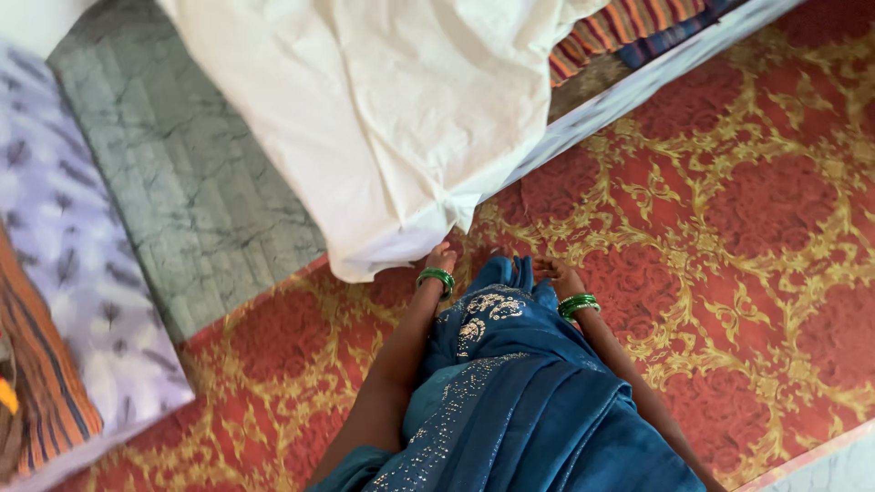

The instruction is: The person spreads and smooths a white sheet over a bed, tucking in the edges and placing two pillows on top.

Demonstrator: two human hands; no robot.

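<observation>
Left hand point(440, 258) pinching hem of white sheet point(383, 118) hanging off bed edge; right hand point(553, 271) loose, empty, just beside (green bangles both wrists). Looks like tuck-in stage; next needs firm pull under mattress.

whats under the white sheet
The white sheet drapes over a bed edge and grey-green cloth; its low corner by the left hand hides the carpet beneath.

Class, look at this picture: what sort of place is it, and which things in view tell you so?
Probably a bedroom in a home. A white sheet hangs off a bed edge, folded patterned bedding lies beside it, and a red and gold floor covering spreads below.
</observation>
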